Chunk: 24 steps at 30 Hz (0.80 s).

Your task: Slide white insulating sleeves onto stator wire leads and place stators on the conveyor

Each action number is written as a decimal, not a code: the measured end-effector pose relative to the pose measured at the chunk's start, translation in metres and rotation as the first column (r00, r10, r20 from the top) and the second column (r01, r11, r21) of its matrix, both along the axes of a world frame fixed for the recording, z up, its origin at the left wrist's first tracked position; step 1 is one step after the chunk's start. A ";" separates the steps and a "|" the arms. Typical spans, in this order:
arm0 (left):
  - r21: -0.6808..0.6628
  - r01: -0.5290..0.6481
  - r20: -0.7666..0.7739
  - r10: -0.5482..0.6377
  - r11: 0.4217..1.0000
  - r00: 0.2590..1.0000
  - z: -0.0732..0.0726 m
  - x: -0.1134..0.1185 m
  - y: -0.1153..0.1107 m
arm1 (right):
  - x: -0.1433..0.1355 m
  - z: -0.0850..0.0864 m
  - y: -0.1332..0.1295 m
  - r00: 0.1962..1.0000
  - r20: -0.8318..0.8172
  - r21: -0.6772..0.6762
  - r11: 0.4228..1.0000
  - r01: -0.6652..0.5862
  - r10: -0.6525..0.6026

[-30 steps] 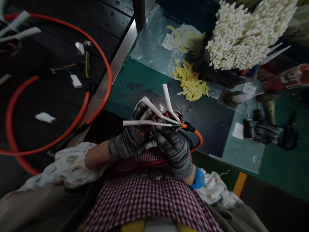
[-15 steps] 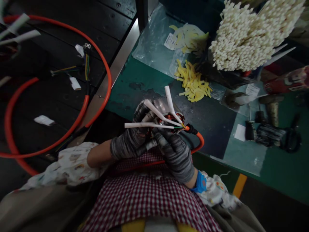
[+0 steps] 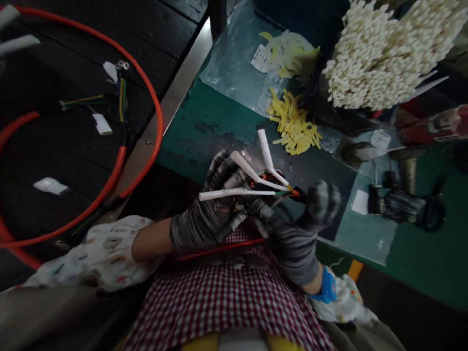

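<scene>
My left hand, in a grey striped glove, is closed round a metal ring part with copper windings, probably a motor stator. Three wires in white sleeves fan out over it from the end of an orange cable. My right hand, gloved alike, is at the right of the part. Its thumb side reaches toward the windings, while its other fingers are spread away, blurred, and cover the cable beyond its black collar. The lower side of the part is hidden by my hands.
Yellow strips lie on the green table by a plastic bag. A bundle of white sleeves stands behind. Black-handled tools lie right. Orange cable loops across the dark surface at left.
My right hand has moved right and its fingers have spread, now covering the cable's bend. My left hand and the wound part have shifted slightly right in view.
</scene>
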<state>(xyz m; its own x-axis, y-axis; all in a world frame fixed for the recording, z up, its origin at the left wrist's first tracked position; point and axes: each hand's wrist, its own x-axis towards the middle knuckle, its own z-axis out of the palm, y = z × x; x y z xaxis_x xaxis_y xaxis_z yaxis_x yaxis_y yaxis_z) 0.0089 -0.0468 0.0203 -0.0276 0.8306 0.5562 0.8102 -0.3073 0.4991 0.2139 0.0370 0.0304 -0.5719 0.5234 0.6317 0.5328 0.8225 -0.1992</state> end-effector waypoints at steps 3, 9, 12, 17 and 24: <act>-0.013 -0.027 -0.012 0.027 1.000 1.000 0.001 0.004 -0.002 | -0.002 0.000 0.005 0.994 0.098 -0.048 0.998 -0.047 0.052; -0.143 -0.018 -0.016 0.016 0.990 1.000 0.011 0.003 -0.010 | 0.000 0.006 0.014 0.984 0.064 -0.275 0.951 -0.140 0.164; -0.142 -0.029 0.004 0.030 0.989 1.000 0.010 0.005 -0.010 | 0.002 0.006 0.019 0.978 0.010 -0.365 0.912 -0.189 0.207; -0.087 -0.007 0.029 0.009 0.996 1.000 0.010 0.008 -0.005 | 0.002 0.004 0.021 0.982 -0.010 -0.360 0.916 -0.178 0.187; -0.090 -0.035 0.122 0.046 0.995 0.991 0.013 0.012 0.000 | 0.005 -0.002 0.018 0.984 -0.018 -0.475 0.865 -0.163 0.176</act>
<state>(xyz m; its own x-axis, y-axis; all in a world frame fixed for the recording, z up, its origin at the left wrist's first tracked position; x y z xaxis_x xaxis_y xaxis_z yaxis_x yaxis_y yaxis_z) 0.0210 -0.0467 0.0336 -0.1262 0.8727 0.4717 0.7514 -0.2264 0.6198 0.2192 0.0554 0.0282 -0.6909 0.6493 0.3180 0.4038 0.7114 -0.5752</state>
